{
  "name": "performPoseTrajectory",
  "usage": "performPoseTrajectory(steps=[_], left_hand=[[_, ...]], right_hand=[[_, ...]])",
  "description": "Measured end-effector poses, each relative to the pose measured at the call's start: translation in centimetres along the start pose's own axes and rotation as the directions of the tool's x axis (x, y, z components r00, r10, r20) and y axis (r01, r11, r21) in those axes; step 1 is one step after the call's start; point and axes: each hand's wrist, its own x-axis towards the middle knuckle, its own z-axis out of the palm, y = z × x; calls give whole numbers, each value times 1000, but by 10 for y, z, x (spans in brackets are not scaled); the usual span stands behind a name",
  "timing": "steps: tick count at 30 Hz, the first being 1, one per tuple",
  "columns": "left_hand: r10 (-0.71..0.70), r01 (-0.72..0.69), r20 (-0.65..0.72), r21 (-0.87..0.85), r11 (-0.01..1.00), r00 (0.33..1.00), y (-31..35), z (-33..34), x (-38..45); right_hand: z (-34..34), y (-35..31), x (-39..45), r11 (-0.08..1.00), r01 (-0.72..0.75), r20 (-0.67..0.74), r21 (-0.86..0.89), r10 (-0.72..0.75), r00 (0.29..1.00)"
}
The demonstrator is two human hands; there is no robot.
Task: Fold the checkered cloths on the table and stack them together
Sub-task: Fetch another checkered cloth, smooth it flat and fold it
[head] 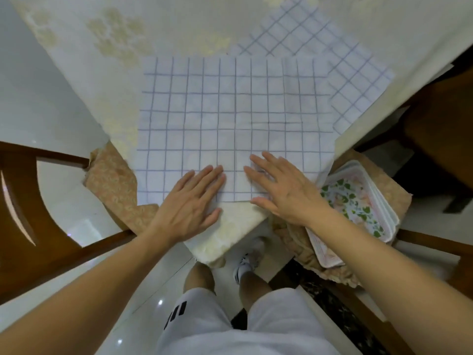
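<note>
2 checkered cloths lie unfolded on the table [179, 29], the near cloth [230, 111] under the flat, open left hand [189, 203] and right hand [284, 190], the far cloth [340, 60] untouched, nothing stacked.

left hand [190, 201] and right hand [282, 187] flat, fingers spread.

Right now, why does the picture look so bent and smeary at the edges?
Head view: the wide-angle lens bows the chair and table edge. The far checkered cloth looks soft and blurred, while the near checkered cloth is sharper. Light is even, with small glints on the floor.
</note>
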Motion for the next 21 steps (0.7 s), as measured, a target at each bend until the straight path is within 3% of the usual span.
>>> performPoseTrajectory(steps=[5, 12, 21], left_hand=[[-14, 15, -52, 5, 1000, 999, 2, 13, 1], [15, -7, -181, 42, 999, 983, 3, 19, -3], [51, -47, -219, 26, 999, 974, -1, 17, -3]], right_hand=[[20, 1, 3, 992, 81, 33, -98, -78, 996], [29, -2, 0, 980, 101, -69, -170, -114, 991], [31, -8, -4, 963, 141, -228, -231, -195, 954]])
